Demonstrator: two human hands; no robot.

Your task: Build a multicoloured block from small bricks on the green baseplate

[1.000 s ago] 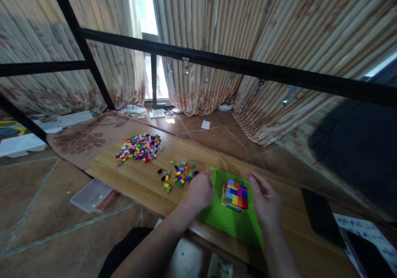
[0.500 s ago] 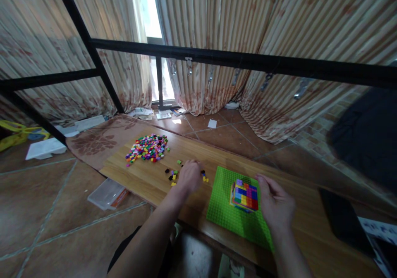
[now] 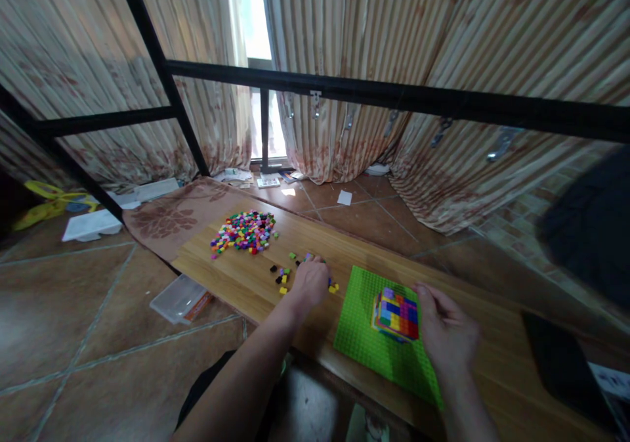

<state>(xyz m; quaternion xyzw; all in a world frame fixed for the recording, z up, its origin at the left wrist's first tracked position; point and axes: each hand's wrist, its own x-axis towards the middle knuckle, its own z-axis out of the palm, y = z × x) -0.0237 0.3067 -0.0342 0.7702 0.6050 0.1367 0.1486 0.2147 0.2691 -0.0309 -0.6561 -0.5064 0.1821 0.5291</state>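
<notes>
My left hand (image 3: 311, 281) is over a scatter of loose toy bricks (image 3: 281, 276) on the wooden table, fingers curled down among them. Its fingertips are hidden, so what they hold, if anything, does not show. Beside the right edge of a green baseplate (image 3: 357, 327), my right hand (image 3: 451, 333) is closed, thumb and forefinger pinched together near the far corner. Whatever is in that pinch is too small to make out. A multicoloured block of stacked bricks (image 3: 396, 314) stands on the baseplate, with a raised light purple brick (image 3: 388, 293) at its far left corner.
A large pile of mixed bricks (image 3: 246, 230) lies at the far left of the table (image 3: 231, 278). On the right rests a dark flat object (image 3: 556, 350). A clear plastic box (image 3: 180, 297) is on the floor below. A black metal rail (image 3: 369, 90) crosses beyond the table.
The whole view has shifted slightly, moving the scene to the right. My left hand stays over the loose bricks, and my right hand keeps its pinch beside the baseplate.
</notes>
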